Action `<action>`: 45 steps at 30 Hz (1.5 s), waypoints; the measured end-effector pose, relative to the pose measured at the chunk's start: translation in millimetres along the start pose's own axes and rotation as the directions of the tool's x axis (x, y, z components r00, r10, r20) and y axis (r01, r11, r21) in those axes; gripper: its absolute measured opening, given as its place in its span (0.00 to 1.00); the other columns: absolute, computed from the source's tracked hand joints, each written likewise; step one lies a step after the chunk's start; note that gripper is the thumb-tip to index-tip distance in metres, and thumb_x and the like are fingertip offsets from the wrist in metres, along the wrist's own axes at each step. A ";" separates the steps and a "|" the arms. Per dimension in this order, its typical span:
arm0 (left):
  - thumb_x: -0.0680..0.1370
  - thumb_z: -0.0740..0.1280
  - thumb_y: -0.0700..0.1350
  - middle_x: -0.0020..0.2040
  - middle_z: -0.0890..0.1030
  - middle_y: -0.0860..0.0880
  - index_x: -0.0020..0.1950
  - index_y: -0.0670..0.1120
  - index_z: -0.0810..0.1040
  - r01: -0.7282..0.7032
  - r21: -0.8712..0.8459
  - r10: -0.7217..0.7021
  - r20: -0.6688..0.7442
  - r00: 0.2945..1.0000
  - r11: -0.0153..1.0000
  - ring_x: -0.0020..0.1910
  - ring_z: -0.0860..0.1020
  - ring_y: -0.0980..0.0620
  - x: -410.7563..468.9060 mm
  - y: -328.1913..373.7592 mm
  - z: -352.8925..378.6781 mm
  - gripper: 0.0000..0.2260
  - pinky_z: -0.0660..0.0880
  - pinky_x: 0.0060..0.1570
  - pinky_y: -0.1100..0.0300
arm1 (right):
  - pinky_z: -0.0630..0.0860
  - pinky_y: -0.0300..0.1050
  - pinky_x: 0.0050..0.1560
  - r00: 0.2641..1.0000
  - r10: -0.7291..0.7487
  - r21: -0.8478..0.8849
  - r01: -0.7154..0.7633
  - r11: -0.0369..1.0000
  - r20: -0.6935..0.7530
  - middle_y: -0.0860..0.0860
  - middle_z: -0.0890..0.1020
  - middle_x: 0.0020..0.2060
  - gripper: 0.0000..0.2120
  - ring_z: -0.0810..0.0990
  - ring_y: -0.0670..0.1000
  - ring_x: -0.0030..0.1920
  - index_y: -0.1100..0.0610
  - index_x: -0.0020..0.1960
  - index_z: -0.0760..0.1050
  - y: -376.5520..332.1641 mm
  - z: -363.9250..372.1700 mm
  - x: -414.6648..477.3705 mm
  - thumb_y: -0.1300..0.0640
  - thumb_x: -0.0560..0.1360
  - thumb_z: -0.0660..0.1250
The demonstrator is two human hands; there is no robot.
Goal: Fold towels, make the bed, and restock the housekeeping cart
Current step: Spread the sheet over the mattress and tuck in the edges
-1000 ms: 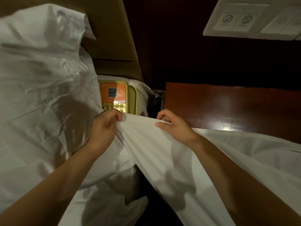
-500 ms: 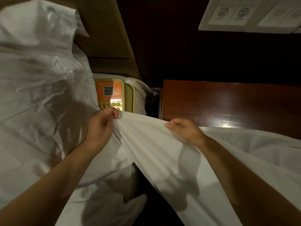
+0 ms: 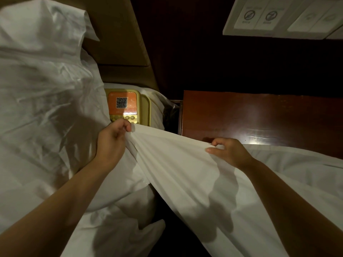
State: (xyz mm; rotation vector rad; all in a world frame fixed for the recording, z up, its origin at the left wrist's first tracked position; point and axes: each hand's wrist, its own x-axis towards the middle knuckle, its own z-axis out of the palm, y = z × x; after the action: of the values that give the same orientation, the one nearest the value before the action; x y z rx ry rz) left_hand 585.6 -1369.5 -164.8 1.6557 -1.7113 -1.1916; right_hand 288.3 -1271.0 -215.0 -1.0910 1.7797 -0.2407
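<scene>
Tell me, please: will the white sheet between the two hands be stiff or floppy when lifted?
Probably floppy: the white sheet drapes from the left hand and the right hand and bunches into pleats at the left grip. It is likely light for its size, since a fingertip pinch holds its edge up.

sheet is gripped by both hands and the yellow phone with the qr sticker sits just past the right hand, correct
No. In the head view the left hand and right hand both grip the sheet, but the yellow phone sits just past the left one.
</scene>
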 end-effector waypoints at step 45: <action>0.77 0.57 0.36 0.66 0.67 0.40 0.65 0.44 0.70 -0.042 0.845 -0.039 0.074 0.996 0.533 0.64 0.67 0.40 -30.3 38.2 151.2 0.16 0.66 0.63 0.48 | 0.61 0.52 0.60 0.917 0.052 -0.362 -0.207 0.909 -0.395 0.51 0.76 0.58 0.16 0.68 0.56 0.61 0.49 0.58 0.78 13.5 19.2 14.1 0.41 0.77 0.61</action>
State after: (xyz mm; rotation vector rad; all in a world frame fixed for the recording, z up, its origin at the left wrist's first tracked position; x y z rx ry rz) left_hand 445.2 -1305.8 -203.3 2.1121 -2.5931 -0.3506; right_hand 295.1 -1268.2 -241.3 -1.2619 2.3137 0.0025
